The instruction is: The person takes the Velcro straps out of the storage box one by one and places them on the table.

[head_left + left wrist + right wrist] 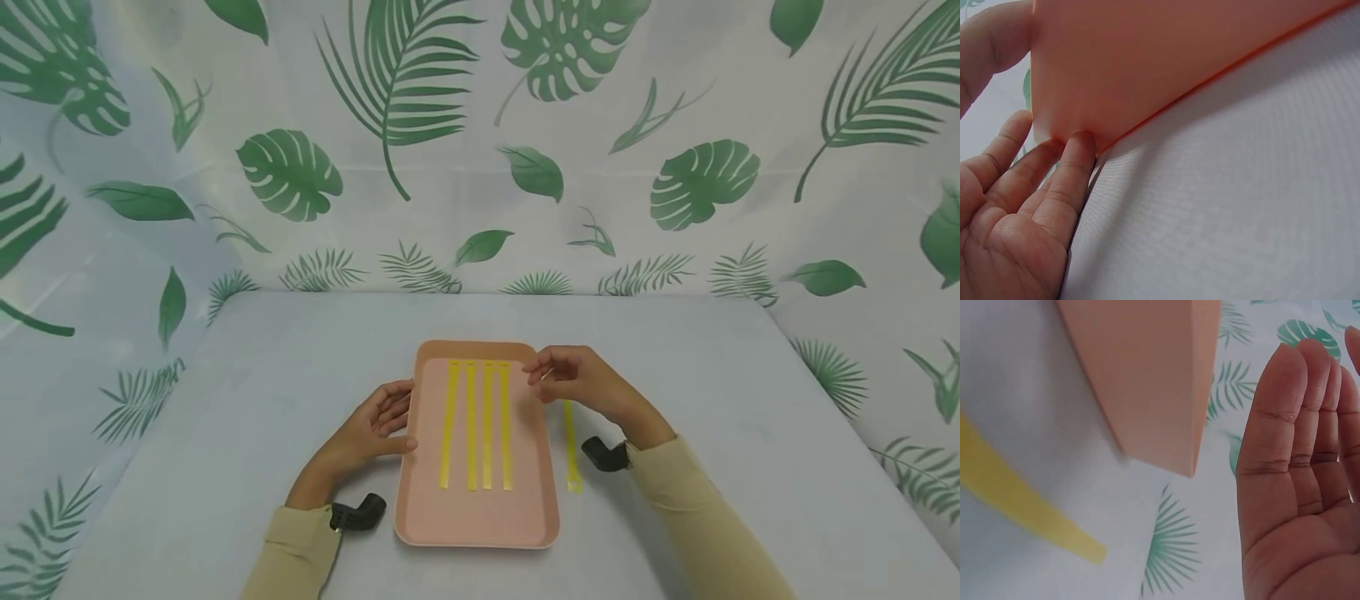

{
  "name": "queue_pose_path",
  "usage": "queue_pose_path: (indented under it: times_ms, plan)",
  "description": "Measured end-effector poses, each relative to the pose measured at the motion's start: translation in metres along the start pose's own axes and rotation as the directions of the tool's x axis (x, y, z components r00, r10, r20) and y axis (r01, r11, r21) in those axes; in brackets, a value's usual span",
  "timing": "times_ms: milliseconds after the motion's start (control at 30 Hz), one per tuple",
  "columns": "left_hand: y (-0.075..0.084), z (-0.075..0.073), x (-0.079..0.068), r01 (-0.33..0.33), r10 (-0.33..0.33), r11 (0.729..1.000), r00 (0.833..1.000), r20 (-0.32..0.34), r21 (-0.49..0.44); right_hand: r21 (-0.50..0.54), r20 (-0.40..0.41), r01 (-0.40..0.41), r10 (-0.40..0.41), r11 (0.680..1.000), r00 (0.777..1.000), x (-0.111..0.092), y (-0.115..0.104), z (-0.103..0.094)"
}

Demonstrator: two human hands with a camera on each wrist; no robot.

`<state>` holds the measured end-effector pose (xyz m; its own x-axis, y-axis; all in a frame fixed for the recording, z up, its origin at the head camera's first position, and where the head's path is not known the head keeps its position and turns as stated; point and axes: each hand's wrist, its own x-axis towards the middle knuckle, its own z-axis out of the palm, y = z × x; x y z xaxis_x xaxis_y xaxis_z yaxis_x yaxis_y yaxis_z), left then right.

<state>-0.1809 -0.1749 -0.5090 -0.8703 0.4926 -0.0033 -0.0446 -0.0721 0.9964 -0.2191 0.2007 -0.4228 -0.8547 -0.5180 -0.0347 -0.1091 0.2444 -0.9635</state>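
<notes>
A white wall covering (465, 200), printed with green leaves, enclosed the far side and both flanks of the work area. A pale grey table (300, 350) with a finely textured surface extended in front of it. A pink tray (480, 521) lay near the middle of the table, its long sides running from near to far. Tan sleeves (300, 546) covered both forearms. The left hand (367, 433) was spread: its thumb rested on the tray's left rim and its fingertips touched the outer wall. The right hand (588, 383) was positioned at the far part of the right rim, fingers slightly bent and pressed together. A black device (358, 512) was fitted at each wrist. Four yellow strips (471, 425) lay lengthwise inside the tray, the leftmost slanted. A fifth strip (572, 446) lay on the table just beside the right wall, its far end hidden by the right hand.
</notes>
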Motion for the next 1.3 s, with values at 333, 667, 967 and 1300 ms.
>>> queue_pose_path:
  times_ms: [333, 667, 967, 1300]
  plan:
    - [0.001, 0.000, 0.000, -0.003, 0.003, 1.000, 1.000, 0.005, -0.013, 0.021, 0.057, 0.026, -0.028, 0.999, 0.998, 0.021, -0.014, 0.012]
    - [-0.001, -0.001, 0.001, -0.014, 0.015, 1.000, 1.000, 0.014, -0.021, 0.078, 0.122, 0.035, -0.045, 0.996, 0.992, 0.046, -0.022, 0.027]
    - [0.000, 0.000, 0.001, -0.006, 0.006, 1.000, 1.000, 0.019, -0.025, 0.019, 0.229, 0.074, -0.076, 0.997, 0.970, 0.068, -0.015, 0.035]
    - [0.001, -0.001, 0.001, -0.010, 0.011, 1.000, 1.000, 0.025, -0.019, -0.022, 0.348, 0.058, -0.047, 0.998, 0.936, 0.087, -0.006, 0.045]
